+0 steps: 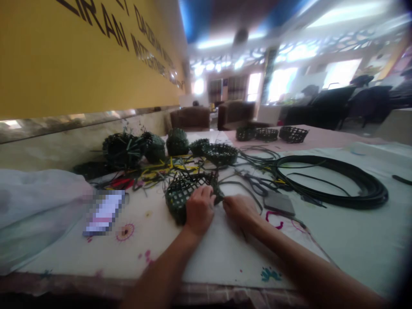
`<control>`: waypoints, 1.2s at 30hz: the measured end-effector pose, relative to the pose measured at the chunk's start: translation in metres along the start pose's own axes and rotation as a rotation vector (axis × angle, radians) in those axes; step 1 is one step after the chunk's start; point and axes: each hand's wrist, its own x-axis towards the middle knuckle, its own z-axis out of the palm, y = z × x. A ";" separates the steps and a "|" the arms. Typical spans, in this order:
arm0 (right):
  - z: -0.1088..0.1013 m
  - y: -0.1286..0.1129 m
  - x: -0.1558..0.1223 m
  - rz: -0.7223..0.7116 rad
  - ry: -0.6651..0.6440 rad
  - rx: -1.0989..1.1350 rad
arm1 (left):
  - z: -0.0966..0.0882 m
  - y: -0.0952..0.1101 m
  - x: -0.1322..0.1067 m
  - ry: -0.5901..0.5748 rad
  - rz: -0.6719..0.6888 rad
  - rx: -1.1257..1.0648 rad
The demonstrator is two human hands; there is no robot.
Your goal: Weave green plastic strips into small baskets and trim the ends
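A half-woven green basket (180, 194) lies on its side on the white cloth in front of me. My left hand (199, 209) is closed on its rim, fingers curled over the weave. My right hand (240, 208) is just to the right, pinched on a dark green strip that runs from the basket toward the right. Loose strip ends stick up from the basket's top edge.
Several finished green baskets (220, 153) stand behind, with more at the far end (292, 134). A big coil of dark strip (334, 182) lies right, scissors (257, 185) and a grey pad (279, 202) near my right hand. A phone (104, 212) and white bag (35, 206) lie left.
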 end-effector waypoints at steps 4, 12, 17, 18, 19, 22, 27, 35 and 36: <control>0.004 -0.006 -0.005 -0.023 -0.002 0.023 | 0.003 0.001 -0.002 0.015 0.010 0.041; 0.004 0.017 0.008 0.014 0.057 0.097 | -0.001 -0.004 0.004 0.072 -0.032 0.022; 0.009 0.018 0.010 0.037 0.066 0.164 | -0.004 -0.001 0.010 0.009 -0.058 0.010; 0.010 0.018 0.011 0.051 0.065 0.173 | -0.006 0.000 0.010 -0.024 -0.065 0.015; 0.011 0.018 0.012 0.064 0.065 0.180 | -0.007 0.001 0.011 -0.057 -0.074 0.027; 0.013 0.021 0.015 0.087 0.067 0.188 | -0.013 0.005 0.014 -0.153 -0.103 0.112; 0.015 0.012 0.013 0.064 0.058 0.184 | -0.013 0.012 0.020 -0.261 -0.091 0.140; 0.013 -0.005 -0.002 0.007 0.071 0.193 | -0.009 0.004 0.019 -0.215 -0.098 0.052; 0.011 0.000 0.000 0.014 0.072 0.190 | -0.010 0.001 0.019 -0.200 -0.097 0.029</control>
